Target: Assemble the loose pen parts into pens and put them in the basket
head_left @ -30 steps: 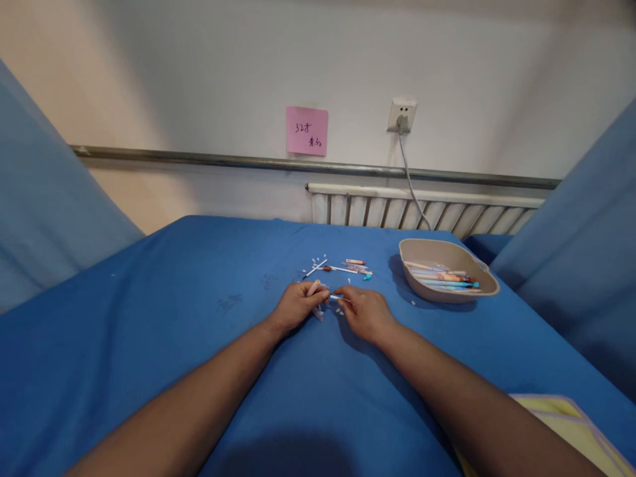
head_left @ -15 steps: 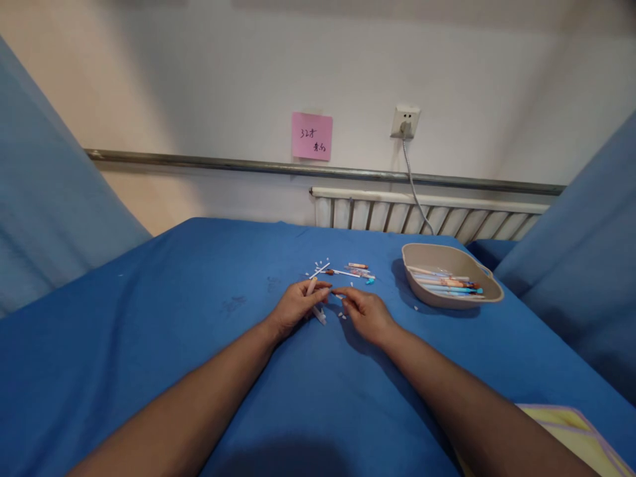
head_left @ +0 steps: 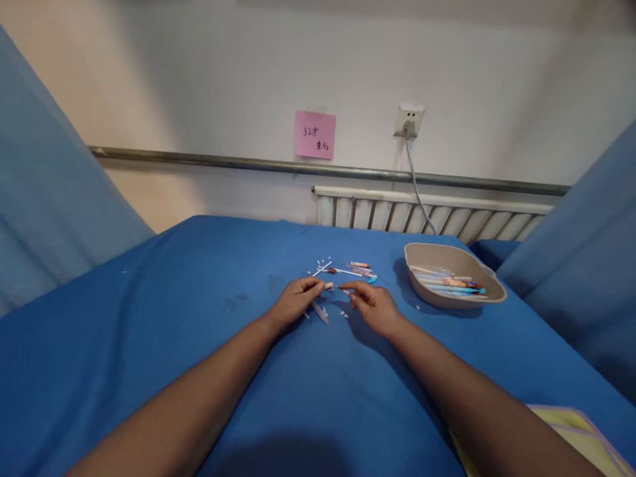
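My left hand (head_left: 293,301) is closed around a pale pen barrel (head_left: 328,285), whose light-coloured end pokes out past the thumb toward the right. My right hand (head_left: 375,308) pinches a thin, small stick-like piece (head_left: 344,291) just beside that end; its kind is too small to make out. A pale translucent tube (head_left: 320,313) lies on the cloth under my left hand. Small white bits (head_left: 344,314) are scattered between the hands. Beyond them lie a thin white stick (head_left: 322,269), a brown piece (head_left: 331,270), pen parts (head_left: 360,265) and a teal piece (head_left: 371,281).
A tan basin (head_left: 432,299) with several pens (head_left: 450,283) stands to the right on the blue cloth (head_left: 173,331). Behind are a radiator (head_left: 377,213), a metal rail (head_left: 223,161) and a plugged-in socket (head_left: 409,120). Yellow fabric (head_left: 571,430) lies front right; blue curtains hang at both sides.
My left hand has turned the pen barrel from slanting upright to pointing right, toward my right hand. My right hand has shifted slightly right, still pinching the thin piece.
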Available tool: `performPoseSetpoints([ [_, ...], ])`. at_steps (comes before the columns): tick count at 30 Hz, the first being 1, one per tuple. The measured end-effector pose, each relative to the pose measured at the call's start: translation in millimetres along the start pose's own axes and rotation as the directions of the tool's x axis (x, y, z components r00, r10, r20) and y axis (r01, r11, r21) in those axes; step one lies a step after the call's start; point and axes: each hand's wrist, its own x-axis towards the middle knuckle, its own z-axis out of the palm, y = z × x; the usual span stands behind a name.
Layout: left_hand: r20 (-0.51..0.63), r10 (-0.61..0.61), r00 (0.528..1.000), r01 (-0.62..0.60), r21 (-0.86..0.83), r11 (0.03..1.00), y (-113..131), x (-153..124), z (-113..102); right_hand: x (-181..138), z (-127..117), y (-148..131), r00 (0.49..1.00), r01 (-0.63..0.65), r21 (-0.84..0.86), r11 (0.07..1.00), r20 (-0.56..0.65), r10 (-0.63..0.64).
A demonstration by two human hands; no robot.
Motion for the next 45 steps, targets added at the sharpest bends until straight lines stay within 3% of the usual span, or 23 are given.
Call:
performPoseSetpoints([
  [9,0.079,0.067,0.995,-0.074,0.089,0.993,-5,-2,-1,-1,-5,0,0.997,0.056,-0.131,0.990,0.052,-0.049],
  [17,0.136,0.252,0.958,-0.284,0.353,0.892,-5,-3,-2,0,-10,3,0.992,0.057,-0.180,0.982,0.122,-0.035],
  [20,0.169,0.314,0.934,-0.353,0.555,0.753,2,-5,-8,0,-11,6,0.990,0.043,-0.172,0.984,0.137,-0.020],
  [23,0.221,0.341,0.914,-0.381,0.759,0.528,13,-7,-16,2,-12,10,0.993,0.002,-0.166,0.986,0.113,0.017],
  [26,0.326,0.312,0.892,-0.430,0.825,0.368,23,-8,-18,4,-13,13,0.994,-0.034,-0.174,0.984,0.096,0.051],
  [30,0.468,0.275,0.840,-0.533,0.808,0.252,30,-9,-11,5,-12,14,0.994,-0.021,-0.198,0.980,0.099,0.041],
  [35,0.465,0.297,0.834,-0.524,0.835,0.165,29,-6,-9,5,-11,13,0.996,-0.005,-0.195,0.981,0.091,0.023],
  [38,0.451,0.286,0.845,-0.513,0.834,0.202,26,-5,-13,5,-10,14,0.995,-0.002,-0.194,0.981,0.098,0.022],
  [40,0.368,0.310,0.877,-0.457,0.838,0.298,23,-5,-15,5,-9,14,0.994,0.002,-0.189,0.982,0.105,0.018],
  [42,0.251,0.317,0.915,-0.382,0.794,0.473,20,-4,-15,5,-8,14,0.993,0.006,-0.163,0.987,0.114,0.013],
  [45,0.113,0.247,0.963,-0.266,0.567,0.779,15,-3,-11,5,-7,11,0.992,-0.001,-0.108,0.994,0.125,0.014],
])
